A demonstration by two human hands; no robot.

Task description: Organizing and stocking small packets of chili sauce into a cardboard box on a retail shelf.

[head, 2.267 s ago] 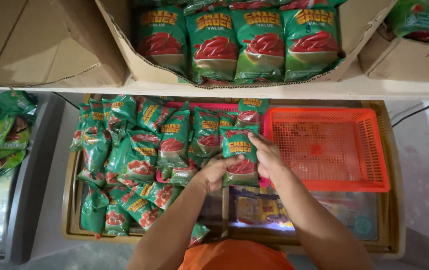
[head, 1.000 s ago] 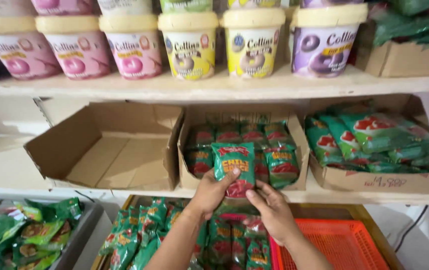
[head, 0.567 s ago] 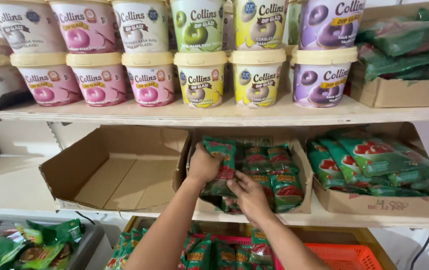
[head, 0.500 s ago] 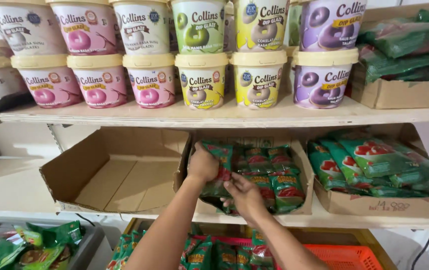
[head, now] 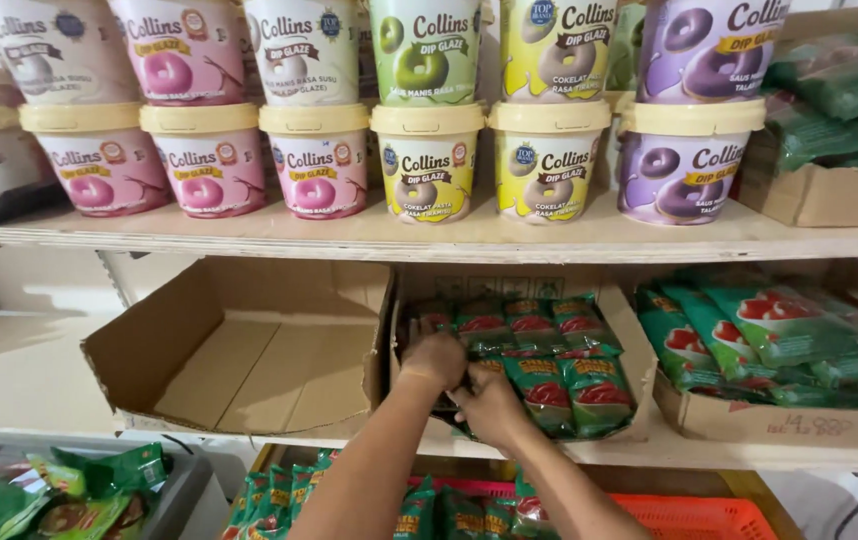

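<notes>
Left hand [head: 436,358] and right hand [head: 489,408], close together, both grip green sachets [head: 549,385] inside the middle carton [head: 639,360], open carton [head: 239,345] at 9 o'clock.

glaze tubs [head: 429,170], empty carton [head: 249,350], orange basket [head: 699,518]

A small grocery shop, seen at its stock shelves.

Rows of identical lidded tubs [head: 429,170] in pastel colours line a wooden shelf [head: 509,240], while open cardboard cartons [head: 249,350] below hold stacks of matching green sachets [head: 569,385], many copies of each product set out for sale.
</notes>
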